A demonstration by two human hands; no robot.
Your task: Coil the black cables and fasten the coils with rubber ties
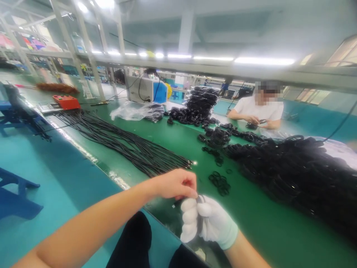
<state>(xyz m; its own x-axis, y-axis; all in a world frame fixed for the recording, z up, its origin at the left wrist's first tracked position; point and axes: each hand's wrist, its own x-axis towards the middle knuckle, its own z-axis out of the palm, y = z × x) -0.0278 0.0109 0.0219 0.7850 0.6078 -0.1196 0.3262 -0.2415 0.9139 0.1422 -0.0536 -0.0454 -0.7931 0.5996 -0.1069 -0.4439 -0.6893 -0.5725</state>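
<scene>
My right hand (214, 221), in a white glove, is wrapped round a dark bundle that looks like a coiled black cable (199, 219); most of it is hidden in the palm. Bare and closed in a pinch, my left hand (178, 184) meets the top of this bundle beside the gloved thumb. What its fingertips hold is too small to make out. Just beyond my left hand lie the ends of long straight black cables (134, 145), spread side by side on the green tabletop (173, 137). Several small black rings (219, 182) lie ahead of the right hand.
A large heap of coiled black cables (290, 175) covers the right side. Farther back are more coils (192, 111), a clear plastic bag (134, 111), a white and blue machine (147, 89) and a red control box (66, 101). Another person (259, 108) works across the table. A blue stool (19, 193) stands left.
</scene>
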